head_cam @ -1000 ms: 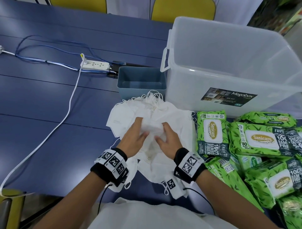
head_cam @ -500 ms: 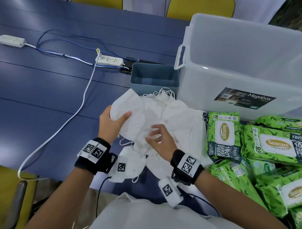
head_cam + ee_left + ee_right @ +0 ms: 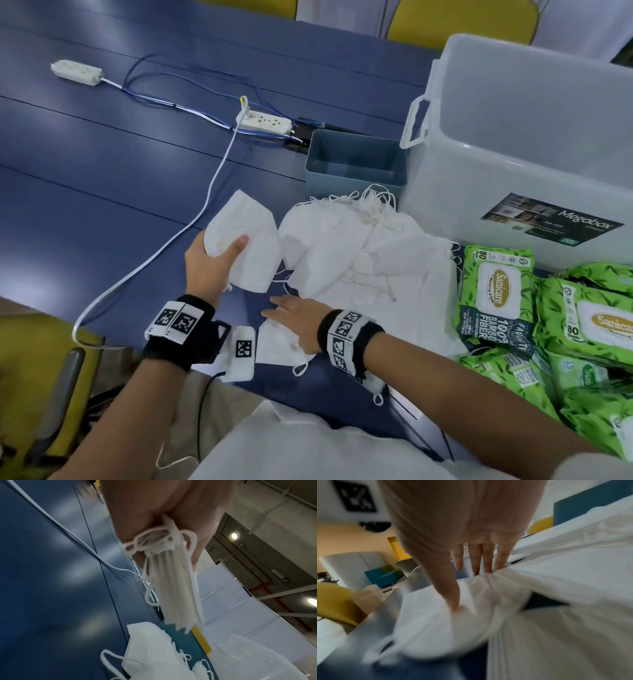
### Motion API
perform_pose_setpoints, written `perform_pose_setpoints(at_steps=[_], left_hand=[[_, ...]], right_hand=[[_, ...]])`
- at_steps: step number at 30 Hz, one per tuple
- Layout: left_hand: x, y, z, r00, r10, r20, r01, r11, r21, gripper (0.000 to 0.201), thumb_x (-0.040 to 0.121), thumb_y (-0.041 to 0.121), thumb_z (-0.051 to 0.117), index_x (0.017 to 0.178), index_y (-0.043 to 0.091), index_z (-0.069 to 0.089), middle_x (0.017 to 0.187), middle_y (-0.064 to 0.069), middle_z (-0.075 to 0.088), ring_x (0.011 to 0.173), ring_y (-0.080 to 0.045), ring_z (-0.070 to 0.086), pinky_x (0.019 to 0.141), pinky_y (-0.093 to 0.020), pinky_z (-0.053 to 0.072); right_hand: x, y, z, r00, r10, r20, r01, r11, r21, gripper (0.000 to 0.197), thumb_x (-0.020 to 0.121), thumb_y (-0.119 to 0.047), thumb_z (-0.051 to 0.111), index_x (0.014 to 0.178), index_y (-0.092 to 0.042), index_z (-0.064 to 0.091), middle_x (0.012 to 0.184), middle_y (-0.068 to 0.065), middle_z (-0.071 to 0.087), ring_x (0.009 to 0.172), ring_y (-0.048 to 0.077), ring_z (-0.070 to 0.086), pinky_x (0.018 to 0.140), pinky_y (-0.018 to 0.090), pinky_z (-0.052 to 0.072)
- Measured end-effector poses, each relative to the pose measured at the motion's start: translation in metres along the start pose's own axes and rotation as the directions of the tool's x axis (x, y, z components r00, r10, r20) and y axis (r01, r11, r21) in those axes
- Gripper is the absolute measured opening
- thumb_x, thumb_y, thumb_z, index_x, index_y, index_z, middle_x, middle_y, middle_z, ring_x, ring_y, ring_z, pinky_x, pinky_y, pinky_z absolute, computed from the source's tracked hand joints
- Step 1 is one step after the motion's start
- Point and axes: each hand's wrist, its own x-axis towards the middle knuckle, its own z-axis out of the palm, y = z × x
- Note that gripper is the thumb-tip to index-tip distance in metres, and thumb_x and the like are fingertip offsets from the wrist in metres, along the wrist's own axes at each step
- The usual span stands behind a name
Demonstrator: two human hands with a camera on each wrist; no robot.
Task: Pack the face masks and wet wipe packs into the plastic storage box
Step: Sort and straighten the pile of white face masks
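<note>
My left hand (image 3: 212,260) grips a stack of several folded white face masks (image 3: 246,243), held above the blue table left of the pile; the left wrist view shows the stack (image 3: 178,588) edge-on with ear loops dangling. A loose heap of white masks (image 3: 363,253) lies in front of the clear plastic storage box (image 3: 534,137), which stands empty at the right. My right hand (image 3: 291,318) lies flat with straight fingers on a single mask (image 3: 277,346) near the table's front edge; its fingers (image 3: 476,561) touch the fabric. Green wet wipe packs (image 3: 496,294) lie piled at the right.
A small grey-blue bin (image 3: 356,164) stands left of the box, behind the masks. Two white power strips (image 3: 263,121) (image 3: 77,72) and their cables run across the blue table (image 3: 102,178). Yellow chairs (image 3: 459,20) stand beyond the far edge and at the near left.
My left hand has lifted a stack of masks out of the heap and carried it left. My right hand has left the heap and dropped onto a single mask near the front edge.
</note>
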Motion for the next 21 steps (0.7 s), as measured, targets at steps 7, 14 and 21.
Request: perform_pose_setpoints(at_steps=[7,14,21], left_hand=[[0.002,-0.007,-0.019,0.998,-0.034,-0.048,0.032,0.999,-0.03,0.026,0.084,0.022,0.071,0.106,0.013,0.06,0.09,0.0,0.061,0.068,-0.016,0.052,0.034,-0.014,0.027],[0.004,-0.012,-0.013,0.997,-0.057,-0.045,0.055,0.998,-0.044,0.025,0.084,0.021,0.071,0.106,0.015,0.058,0.085,0.004,0.06,0.065,-0.014,0.051,0.034,-0.014,0.026],[0.007,-0.018,-0.019,0.995,-0.034,-0.095,0.03,0.999,-0.043,0.034,0.084,0.021,0.07,0.114,0.009,0.059,0.095,0.0,0.061,0.073,-0.011,0.054,0.039,-0.015,0.037]], right_hand=[[-0.009,-0.001,-0.004,0.998,0.037,-0.041,-0.043,0.989,-0.145,0.075,0.072,-0.027,0.076,0.134,-0.017,0.036,0.127,0.009,0.046,0.116,0.027,0.044,0.091,0.038,0.036],[-0.051,0.003,-0.009,0.982,0.135,-0.132,-0.067,0.905,0.421,0.015,0.084,-0.012,0.06,0.092,-0.015,0.047,0.09,0.009,0.055,0.081,0.022,0.046,0.067,0.029,0.028],[-0.046,0.057,-0.073,0.716,0.609,-0.342,-0.179,0.633,0.753,0.055,0.091,-0.027,0.06,0.137,-0.005,0.041,0.143,0.011,0.045,0.132,0.026,0.04,0.104,0.025,0.027]])
